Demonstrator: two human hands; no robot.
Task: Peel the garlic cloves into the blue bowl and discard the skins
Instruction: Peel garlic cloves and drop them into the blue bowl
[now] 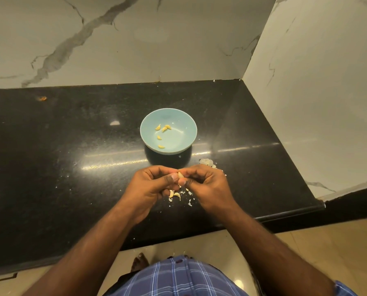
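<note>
- 5 peeled garlic cloves (pixel 161 129) are already lying in the blue bowl (pixel 186 116), which is standing in the middle of the black worktop (pixel 71 146).
- The left hand (pixel 150 184) and the right hand (pixel 208 184) are both pinching 1 clove (pixel 180 175) between their fingertips, near the front edge; it is looking almost bare.
- About 2 cloves (pixel 175 195) are waiting on the worktop just under the hands.
- Skins (pixel 207 162) are lying loose toward the right edge, not yet discarded.
</note>
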